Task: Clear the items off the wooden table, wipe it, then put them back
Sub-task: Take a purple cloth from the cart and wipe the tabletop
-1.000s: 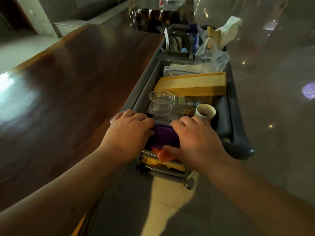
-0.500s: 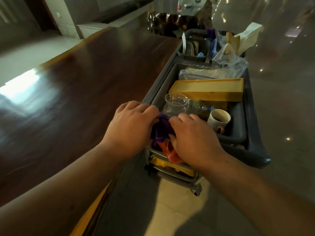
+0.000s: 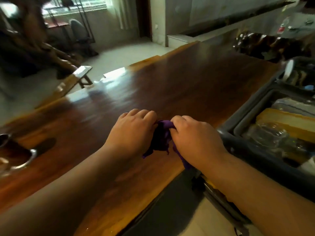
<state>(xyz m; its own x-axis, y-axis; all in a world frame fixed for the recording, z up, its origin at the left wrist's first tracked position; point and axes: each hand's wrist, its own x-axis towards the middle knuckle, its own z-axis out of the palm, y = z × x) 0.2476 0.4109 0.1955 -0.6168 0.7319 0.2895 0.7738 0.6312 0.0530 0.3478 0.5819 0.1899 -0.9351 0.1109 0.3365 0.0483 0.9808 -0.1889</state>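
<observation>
Purple cloth (image 3: 162, 138): bunched between both hands, above the near right part of the wooden table (image 3: 187, 86), close to the edge that meets the cart. Left hand (image 3: 131, 133) and right hand (image 3: 194, 138) are each curled closed on it, knuckles up; loose ends hang below the fists, one tail trailing under the right wrist.

Handling, judged: soft, limp, very light; no stiffness, so it takes whatever shape the fists give it. Probably best spread flat under one palm for wiping, since a tight wad would cover little surface. No risk of breakage; main nuisance would be trailing corners catching on the cart rim.

Table top: dark, glossy, strong window glare, likely slick under cloth. Broad middle area appears bare. A metal bowl (image 3: 18, 155) sits at the far left edge, partly cut off.

Grey cart (image 3: 252, 106) stands touching or just beside the table's right edge. Its tub holds a yellow wooden box (image 3: 281, 120) and clear plastic cups (image 3: 265, 135), blurred.

Writing: none legible. A bottle (image 3: 283, 26) far back right carries a red label, too blurred to read.
</observation>
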